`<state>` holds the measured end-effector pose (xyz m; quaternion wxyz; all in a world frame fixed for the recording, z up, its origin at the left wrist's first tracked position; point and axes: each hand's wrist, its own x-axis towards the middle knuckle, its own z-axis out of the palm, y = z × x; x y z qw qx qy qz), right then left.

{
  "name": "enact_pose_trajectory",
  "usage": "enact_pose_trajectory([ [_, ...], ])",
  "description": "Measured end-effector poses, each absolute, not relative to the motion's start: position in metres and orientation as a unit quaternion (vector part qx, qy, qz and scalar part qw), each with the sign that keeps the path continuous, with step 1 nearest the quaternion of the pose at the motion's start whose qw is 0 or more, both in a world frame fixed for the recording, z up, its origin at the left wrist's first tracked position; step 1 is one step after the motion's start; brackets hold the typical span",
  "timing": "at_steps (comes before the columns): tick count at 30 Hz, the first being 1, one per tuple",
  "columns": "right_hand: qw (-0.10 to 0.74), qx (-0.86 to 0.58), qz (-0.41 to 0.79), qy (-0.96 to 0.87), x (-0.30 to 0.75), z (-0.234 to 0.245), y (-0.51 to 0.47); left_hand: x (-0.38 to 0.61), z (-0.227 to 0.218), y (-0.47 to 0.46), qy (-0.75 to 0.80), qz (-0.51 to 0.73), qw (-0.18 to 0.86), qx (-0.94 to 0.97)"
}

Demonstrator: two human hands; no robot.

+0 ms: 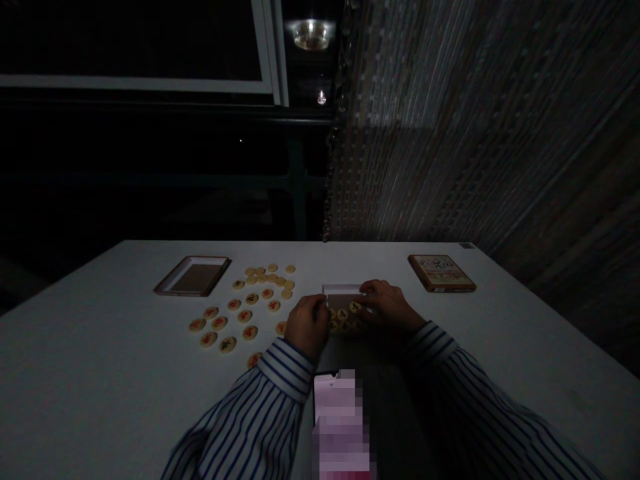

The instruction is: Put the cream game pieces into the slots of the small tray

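A shallow open box with a pale inner wall sits in front of me. Several round xiangqi pieces with black characters lie in its near part. My left hand is closed at the box's left side, its fingers curled over the edge. My right hand reaches over the right side; its fingers are closed on a xiangqi piece above the box floor. Left of the box, many loose xiangqi pieces are spread on the table, some with red characters, some with black, others with blank faces up.
An empty box half lies at the table's left, and a printed box lid at the right. Near me a lit phone rests on the white table. A bead curtain hangs behind; the room is dark.
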<state>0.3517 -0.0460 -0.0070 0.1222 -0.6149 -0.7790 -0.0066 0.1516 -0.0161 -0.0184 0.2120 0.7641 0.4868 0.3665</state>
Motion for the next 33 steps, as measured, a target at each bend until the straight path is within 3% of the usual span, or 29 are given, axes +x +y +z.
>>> enact_pose_trajectory([
  [33,0.104,-0.599,-0.006,-0.794,0.3517,-0.0105,-0.0471,0.1513,-0.0192,-0.0162,0.477,0.374,0.202,0.769],
])
